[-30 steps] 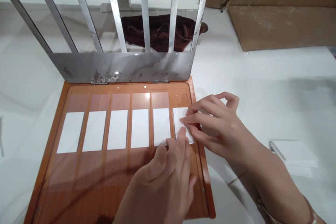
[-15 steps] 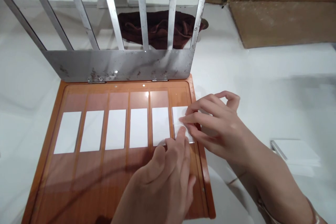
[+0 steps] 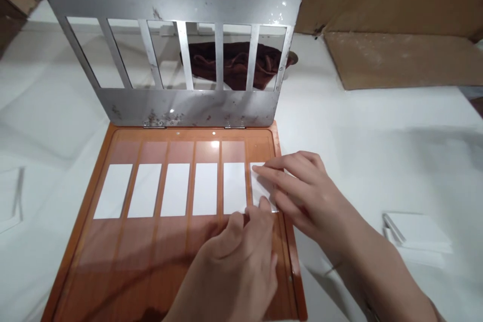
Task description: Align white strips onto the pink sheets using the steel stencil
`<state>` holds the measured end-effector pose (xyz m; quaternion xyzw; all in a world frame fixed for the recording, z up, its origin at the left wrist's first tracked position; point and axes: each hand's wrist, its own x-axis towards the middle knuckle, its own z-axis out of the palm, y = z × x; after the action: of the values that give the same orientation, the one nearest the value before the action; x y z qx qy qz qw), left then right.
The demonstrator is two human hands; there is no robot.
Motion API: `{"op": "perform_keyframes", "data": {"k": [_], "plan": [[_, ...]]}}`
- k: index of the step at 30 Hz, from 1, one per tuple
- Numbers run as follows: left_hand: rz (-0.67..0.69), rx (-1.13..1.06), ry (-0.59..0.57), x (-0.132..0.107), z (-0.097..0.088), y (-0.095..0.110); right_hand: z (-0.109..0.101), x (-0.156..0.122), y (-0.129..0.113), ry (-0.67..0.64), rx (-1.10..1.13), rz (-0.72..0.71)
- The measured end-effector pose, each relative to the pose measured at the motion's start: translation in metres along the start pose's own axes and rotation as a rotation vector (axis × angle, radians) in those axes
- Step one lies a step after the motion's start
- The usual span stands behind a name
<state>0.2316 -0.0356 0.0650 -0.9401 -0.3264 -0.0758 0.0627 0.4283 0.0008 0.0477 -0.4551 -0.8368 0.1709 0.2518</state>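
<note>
An orange slotted tray lies on a white table, with several white cards lying side by side in its channels. The rightmost white card lies in the last channel. My right hand rests flat on that card's right side, fingers stretched out. My left hand presses its fingertips on the card's lower edge. A hinged metal grille stands raised at the tray's far edge.
A dark red cloth lies behind the grille. A cardboard box sits at the back right. A stack of white cards lies on the table at right. White sheets lie at far left.
The view has tilted up, showing more of the grille. My right hand's fingers have flattened onto the rightmost card; both hands stay on it.
</note>
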Motion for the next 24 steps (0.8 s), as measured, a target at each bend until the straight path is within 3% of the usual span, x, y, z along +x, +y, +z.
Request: {"op": "perform_keyframes", "data": {"k": [5, 17, 21, 24], "plan": [[-0.004, 0.034, 0.011, -0.001, -0.003, 0.001, 0.005, 0.002, -0.002, 0.008, -0.087, -0.057], [-0.036, 0.181, 0.053, -0.01, 0.005, 0.012, 0.0, -0.004, -0.024, -0.089, 0.044, -0.021], [0.018, 0.183, 0.092, -0.016, -0.002, 0.003, -0.006, -0.004, -0.018, 0.003, 0.086, -0.035], [0.137, 0.139, 0.144, -0.032, -0.016, -0.005, -0.018, -0.003, -0.007, 0.192, 0.083, 0.016]]}}
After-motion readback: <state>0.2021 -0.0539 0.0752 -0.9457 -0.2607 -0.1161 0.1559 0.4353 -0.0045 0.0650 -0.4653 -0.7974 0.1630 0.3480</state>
